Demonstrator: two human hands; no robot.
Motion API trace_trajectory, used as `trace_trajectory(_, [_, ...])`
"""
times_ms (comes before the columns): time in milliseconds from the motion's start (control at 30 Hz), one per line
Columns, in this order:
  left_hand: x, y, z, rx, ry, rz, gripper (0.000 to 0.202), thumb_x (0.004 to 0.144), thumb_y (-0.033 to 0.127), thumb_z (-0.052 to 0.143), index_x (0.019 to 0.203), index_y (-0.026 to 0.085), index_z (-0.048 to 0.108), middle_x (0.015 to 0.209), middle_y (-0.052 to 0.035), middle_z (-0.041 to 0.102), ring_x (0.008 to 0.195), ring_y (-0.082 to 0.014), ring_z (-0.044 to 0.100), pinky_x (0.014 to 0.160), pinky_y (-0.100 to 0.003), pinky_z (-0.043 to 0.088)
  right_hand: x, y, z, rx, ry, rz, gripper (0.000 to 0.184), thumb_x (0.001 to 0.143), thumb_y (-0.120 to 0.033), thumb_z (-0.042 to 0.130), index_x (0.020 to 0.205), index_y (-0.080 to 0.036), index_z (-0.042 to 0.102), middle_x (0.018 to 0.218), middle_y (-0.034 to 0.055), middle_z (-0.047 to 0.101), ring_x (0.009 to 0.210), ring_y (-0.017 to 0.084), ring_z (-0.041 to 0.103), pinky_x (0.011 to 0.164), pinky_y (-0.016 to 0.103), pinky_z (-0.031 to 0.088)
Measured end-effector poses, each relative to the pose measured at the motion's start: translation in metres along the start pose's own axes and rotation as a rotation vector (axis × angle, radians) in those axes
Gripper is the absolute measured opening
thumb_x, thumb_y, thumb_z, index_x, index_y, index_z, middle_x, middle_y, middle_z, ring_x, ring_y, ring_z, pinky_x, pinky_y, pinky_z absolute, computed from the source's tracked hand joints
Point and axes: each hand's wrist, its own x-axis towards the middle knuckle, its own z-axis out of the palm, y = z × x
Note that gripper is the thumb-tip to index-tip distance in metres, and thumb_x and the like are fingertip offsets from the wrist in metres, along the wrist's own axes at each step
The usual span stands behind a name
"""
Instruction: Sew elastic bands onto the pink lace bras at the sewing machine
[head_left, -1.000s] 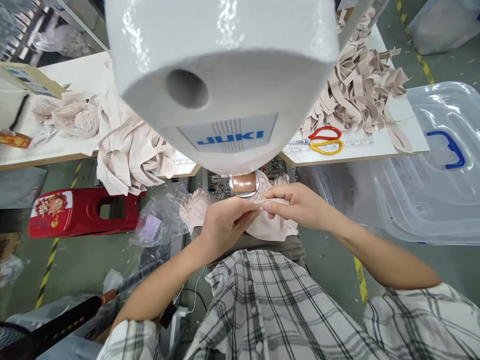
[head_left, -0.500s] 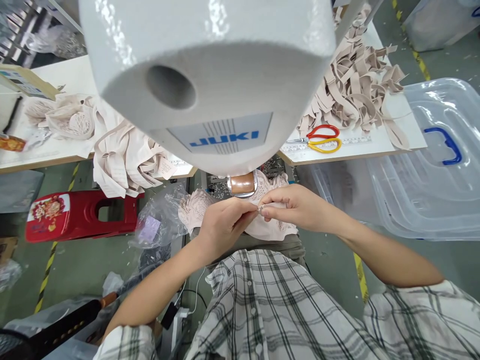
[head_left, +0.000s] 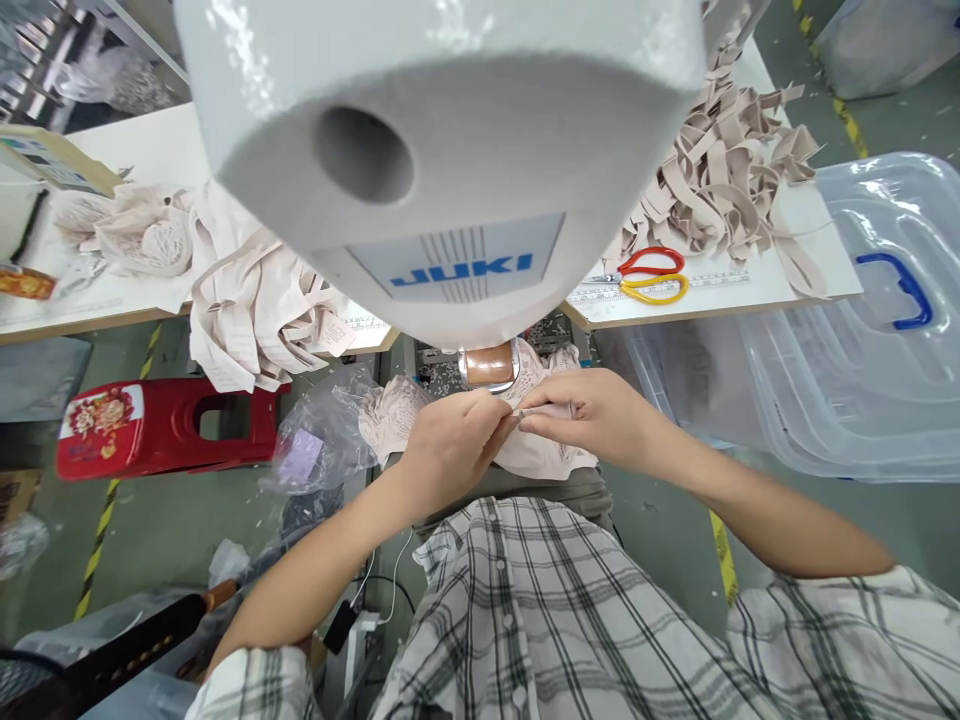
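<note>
A pale pink lace bra (head_left: pixel 546 458) lies across my lap, below the head of a JUKI sewing machine (head_left: pixel 457 268). My left hand (head_left: pixel 454 445) is closed, its thumb and fingertips pinching a narrow pale piece of the bra. Almost touching it, my right hand (head_left: pixel 600 418) pinches the same narrow piece, and a pale band shows between its fingers. What exactly sits between the fingertips is too small to make out. Behind the hands, a brown-and-clear plate (head_left: pixel 489 366) is at the machine's sewing area.
On the right tabletop, red-and-yellow-handled scissors (head_left: pixel 651 276) lie by a heap of beige straps (head_left: pixel 720 185). Pale garments (head_left: pixel 259 315) hang over the left table's edge. A red stool (head_left: pixel 172 425) stands on the floor at left, a clear plastic bin (head_left: pixel 840 400) at right.
Both hands keep their pinch with only small finger shifts; more of the pale band shows in my right hand. The whole view has moved slightly.
</note>
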Motion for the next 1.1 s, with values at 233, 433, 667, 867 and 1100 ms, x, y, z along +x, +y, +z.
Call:
trace_trajectory(233, [0.0, -0.004, 0.002, 0.007, 0.126, -0.238, 0.035, 0.105, 0.037, 0.04, 0.084, 0.018, 0.06, 0.064, 0.0025, 0.062, 0.054, -0.01, 0.055, 0.052, -0.022, 0.035, 0.029, -0.014, -0.01, -0.147, 0.115, -0.109, 0.016, 0.083, -0.027, 0.059, 0.073, -0.02, 0.069, 0.07, 0.0002, 0.064, 0.066, 0.013, 0.054, 0.061, 0.025, 0.035])
trace_trajectory(433, [-0.011, -0.039, 0.001, 0.315, 0.267, 0.17, 0.023, 0.101, 0.016, 0.046, 0.116, 0.022, 0.062, 0.061, 0.0052, 0.059, 0.054, -0.011, 0.052, 0.057, -0.026, 0.035, 0.055, -0.032, -0.018, -0.353, 0.034, -0.04, 0.027, 0.08, -0.019, 0.053, 0.054, -0.019, 0.047, 0.053, -0.0036, 0.041, 0.054, 0.009, 0.034, 0.055, 0.029, 0.022])
trace_trajectory(667, [-0.01, -0.05, 0.001, 0.367, 0.223, 0.301, 0.034, 0.099, 0.009, 0.042, 0.131, 0.016, 0.05, 0.065, 0.0041, 0.057, 0.056, -0.0131, 0.05, 0.055, -0.028, 0.035, 0.051, -0.029, -0.013, -0.447, 0.04, -0.056, 0.022, 0.086, -0.019, 0.052, 0.067, -0.018, 0.063, 0.065, 0.0006, 0.057, 0.062, 0.013, 0.047, 0.059, 0.029, 0.031])
trace_trajectory(867, [-0.005, -0.041, -0.008, 0.391, 0.107, 0.164, 0.03, 0.095, 0.008, 0.037, 0.115, 0.014, 0.058, 0.055, 0.0058, 0.052, 0.047, -0.0127, 0.044, 0.046, -0.029, 0.024, 0.031, 0.006, 0.022, -0.692, 0.569, -0.349, 0.02, 0.094, -0.034, 0.057, 0.105, -0.028, 0.074, 0.106, 0.0088, 0.065, 0.105, 0.025, 0.058, 0.095, 0.043, 0.044])
trace_trajectory(1100, [0.004, -0.068, -0.018, 0.434, 0.083, 0.46, 0.039, 0.089, 0.004, 0.044, 0.123, 0.017, 0.058, 0.054, 0.0061, 0.05, 0.049, -0.013, 0.044, 0.049, -0.03, 0.023, 0.023, 0.029, 0.054, -0.474, 0.689, -0.349, 0.023, 0.095, -0.023, 0.054, 0.114, -0.028, 0.067, 0.091, 0.0043, 0.062, 0.083, 0.017, 0.061, 0.071, 0.031, 0.05])
